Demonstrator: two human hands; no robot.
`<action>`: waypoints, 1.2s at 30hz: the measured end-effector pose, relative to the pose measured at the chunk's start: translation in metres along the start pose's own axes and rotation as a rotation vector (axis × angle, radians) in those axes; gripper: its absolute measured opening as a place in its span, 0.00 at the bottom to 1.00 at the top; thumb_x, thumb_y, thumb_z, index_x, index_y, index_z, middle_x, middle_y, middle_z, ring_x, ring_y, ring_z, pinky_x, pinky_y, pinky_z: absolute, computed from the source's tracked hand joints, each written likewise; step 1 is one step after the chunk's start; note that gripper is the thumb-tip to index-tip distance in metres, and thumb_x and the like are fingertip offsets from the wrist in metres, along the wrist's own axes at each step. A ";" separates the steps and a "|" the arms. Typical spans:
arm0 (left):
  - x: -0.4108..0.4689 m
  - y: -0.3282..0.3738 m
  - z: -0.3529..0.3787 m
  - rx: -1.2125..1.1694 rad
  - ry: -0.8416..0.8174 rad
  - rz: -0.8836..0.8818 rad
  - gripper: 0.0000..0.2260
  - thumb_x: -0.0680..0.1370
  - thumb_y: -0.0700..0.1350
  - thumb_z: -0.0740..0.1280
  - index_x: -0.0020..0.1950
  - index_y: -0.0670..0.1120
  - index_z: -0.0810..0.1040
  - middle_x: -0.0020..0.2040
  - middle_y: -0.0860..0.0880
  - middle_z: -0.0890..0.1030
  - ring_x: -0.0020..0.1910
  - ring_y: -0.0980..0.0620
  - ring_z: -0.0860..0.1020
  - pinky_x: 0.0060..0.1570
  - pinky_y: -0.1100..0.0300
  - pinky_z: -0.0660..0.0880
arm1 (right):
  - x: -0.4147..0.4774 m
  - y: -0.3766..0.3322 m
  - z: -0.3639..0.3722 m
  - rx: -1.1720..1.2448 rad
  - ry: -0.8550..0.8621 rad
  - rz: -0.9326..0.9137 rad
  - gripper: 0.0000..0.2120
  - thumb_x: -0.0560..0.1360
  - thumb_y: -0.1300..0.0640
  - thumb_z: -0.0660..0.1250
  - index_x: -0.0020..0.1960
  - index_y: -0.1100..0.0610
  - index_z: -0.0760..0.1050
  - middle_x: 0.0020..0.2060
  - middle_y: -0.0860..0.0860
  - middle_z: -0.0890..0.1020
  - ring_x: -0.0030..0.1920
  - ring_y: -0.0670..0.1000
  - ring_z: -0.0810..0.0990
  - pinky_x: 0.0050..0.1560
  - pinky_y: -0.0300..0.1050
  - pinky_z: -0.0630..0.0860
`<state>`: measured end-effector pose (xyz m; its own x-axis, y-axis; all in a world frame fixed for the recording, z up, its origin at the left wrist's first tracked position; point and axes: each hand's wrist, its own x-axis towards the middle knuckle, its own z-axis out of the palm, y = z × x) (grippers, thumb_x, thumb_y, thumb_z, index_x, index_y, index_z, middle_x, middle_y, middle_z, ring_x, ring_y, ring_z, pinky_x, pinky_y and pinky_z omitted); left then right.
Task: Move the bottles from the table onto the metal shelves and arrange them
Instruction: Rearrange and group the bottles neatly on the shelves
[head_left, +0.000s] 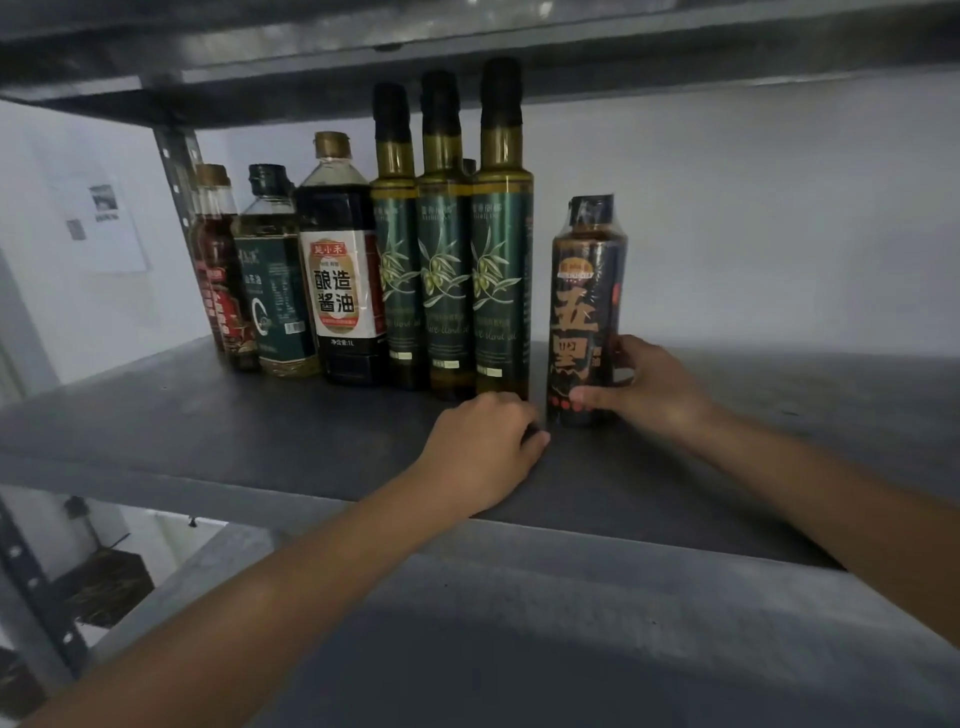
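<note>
A dark bottle with orange characters (584, 306) stands upright on the grey metal shelf (208, 415). My right hand (644, 387) grips its lower part, thumb across the front and fingers round the right side. To its left stand three tall green olive oil bottles (498, 249), then a soy sauce bottle (340, 280), a green-labelled oil bottle (272, 280) and a red-labelled bottle (218, 270). My left hand (488, 447) rests on the shelf with curled fingers, just in front of the rightmost olive oil bottle; it holds nothing that I can see.
Another shelf board (467, 57) hangs close above the bottle tops. A perforated upright post (179, 171) stands at the left behind the bottles. A lower shelf (571, 649) lies below. The white wall (779, 208) is right behind the shelf.
</note>
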<state>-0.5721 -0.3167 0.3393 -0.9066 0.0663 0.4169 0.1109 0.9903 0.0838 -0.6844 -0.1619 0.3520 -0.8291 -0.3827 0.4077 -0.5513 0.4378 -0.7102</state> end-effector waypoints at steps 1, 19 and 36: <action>0.001 0.000 0.001 0.009 0.002 -0.010 0.13 0.80 0.52 0.60 0.57 0.48 0.78 0.57 0.50 0.78 0.55 0.49 0.76 0.48 0.53 0.75 | 0.005 0.001 0.004 -0.003 0.011 0.003 0.30 0.66 0.54 0.77 0.65 0.57 0.71 0.59 0.53 0.78 0.59 0.53 0.76 0.60 0.46 0.72; 0.002 0.000 0.001 0.021 0.009 -0.044 0.13 0.80 0.52 0.59 0.59 0.50 0.78 0.59 0.51 0.78 0.56 0.49 0.75 0.49 0.54 0.72 | 0.023 0.011 0.019 0.069 -0.058 0.018 0.30 0.68 0.55 0.75 0.67 0.56 0.69 0.61 0.52 0.78 0.62 0.51 0.75 0.64 0.55 0.72; 0.005 0.124 0.005 0.111 0.050 0.169 0.13 0.80 0.53 0.57 0.53 0.47 0.77 0.53 0.48 0.79 0.53 0.45 0.77 0.43 0.54 0.71 | -0.130 0.052 -0.131 -0.589 0.014 -0.076 0.09 0.74 0.51 0.68 0.49 0.55 0.82 0.46 0.52 0.83 0.47 0.53 0.80 0.50 0.50 0.75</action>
<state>-0.5646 -0.1925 0.3471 -0.8573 0.2295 0.4609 0.2118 0.9731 -0.0907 -0.6171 0.0168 0.3371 -0.7839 -0.4222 0.4552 -0.5654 0.7884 -0.2424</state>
